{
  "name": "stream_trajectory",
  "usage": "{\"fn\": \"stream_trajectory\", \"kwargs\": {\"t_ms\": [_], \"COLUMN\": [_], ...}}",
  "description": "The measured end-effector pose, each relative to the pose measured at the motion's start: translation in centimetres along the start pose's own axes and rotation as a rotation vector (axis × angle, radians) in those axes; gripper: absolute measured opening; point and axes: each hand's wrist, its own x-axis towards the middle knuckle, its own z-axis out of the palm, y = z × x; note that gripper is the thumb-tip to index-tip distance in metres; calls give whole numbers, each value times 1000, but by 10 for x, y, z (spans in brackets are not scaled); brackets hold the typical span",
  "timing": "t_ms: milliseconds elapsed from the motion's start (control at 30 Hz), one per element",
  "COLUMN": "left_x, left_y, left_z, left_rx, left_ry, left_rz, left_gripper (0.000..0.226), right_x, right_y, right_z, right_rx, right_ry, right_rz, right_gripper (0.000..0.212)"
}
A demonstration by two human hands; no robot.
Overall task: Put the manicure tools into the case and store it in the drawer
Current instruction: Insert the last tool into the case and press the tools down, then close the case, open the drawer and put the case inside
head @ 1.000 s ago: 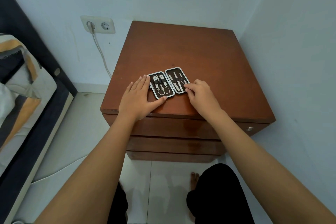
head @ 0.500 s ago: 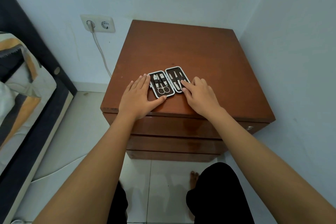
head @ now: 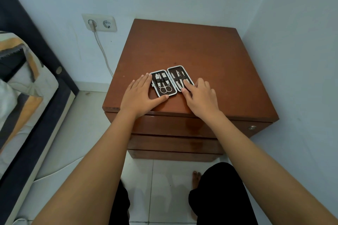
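A small manicure case lies spread flat near the front of the brown nightstand top. Its left half holds scissors and clippers; its right half holds several slim metal tools. My left hand lies flat on the wood against the case's left edge, thumb below it. My right hand rests at the right half, index finger pressing on a tool there. The drawers below are closed.
A wall socket with a plugged cable is on the left wall. A bed with patterned bedding stands to the left. The right wall stands close beside the nightstand. A round knob shows at the top drawer's right end. My legs and a foot are below.
My right hand has slid forward and left, so its index finger now lies on the case's right half. The left hand and the case have stayed put.
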Motion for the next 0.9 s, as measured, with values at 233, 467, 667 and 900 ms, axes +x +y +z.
{"fn": "stream_trajectory", "kwargs": {"t_ms": [233, 467, 667, 900], "left_x": [4, 17, 13, -7], "left_y": [2, 6, 10, 16], "left_z": [-4, -11, -12, -9], "left_rx": [-95, -142, -186, -287], "left_ry": [0, -78, -76, 11], "left_rz": [-38, -93, -103, -55], "left_gripper": [97, 105, 108, 80], "right_x": [0, 20, 40, 48], "right_y": [6, 10, 3, 10], "right_z": [0, -8, -12, -30], "right_rx": [154, 385, 263, 366], "right_ry": [38, 44, -94, 23], "right_rz": [40, 295, 353, 255], "right_gripper": [41, 14, 25, 16]}}
